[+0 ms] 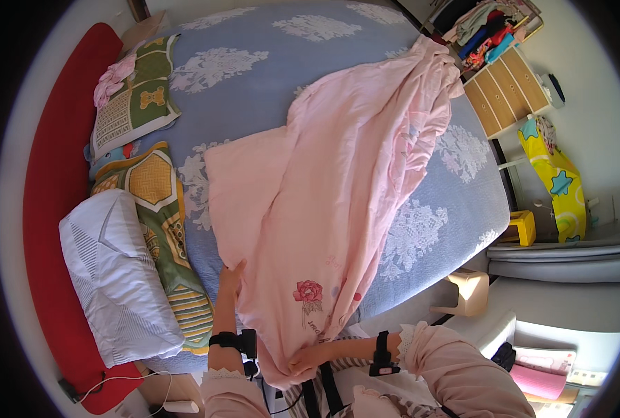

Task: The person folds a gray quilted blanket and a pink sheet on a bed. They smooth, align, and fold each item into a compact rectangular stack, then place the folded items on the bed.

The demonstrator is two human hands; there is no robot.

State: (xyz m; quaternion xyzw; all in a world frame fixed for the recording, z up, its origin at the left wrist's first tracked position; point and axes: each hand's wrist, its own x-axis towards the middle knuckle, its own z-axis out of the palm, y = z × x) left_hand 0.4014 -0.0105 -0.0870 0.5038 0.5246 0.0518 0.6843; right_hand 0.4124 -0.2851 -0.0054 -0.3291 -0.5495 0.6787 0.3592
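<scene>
A pink quilt, printed with a red flower and some writing, lies partly folded across the bed. My left hand grips its left edge, thumb on top and the other fingers hidden under the cloth. Close to my body, my right hand is closed around the quilt's near end, which hangs over the bedside. Loose, bunched folds run along the quilt's right side to its far corner. Beneath it, the bed wears a blue-grey cover with white floral patches.
A folded white patterned quilt rests on a green and yellow pillow by the red headboard. Another green pillow carries a pink cloth. Beyond the bed's foot are a drawer cabinet, a beige stool and a yellow stool.
</scene>
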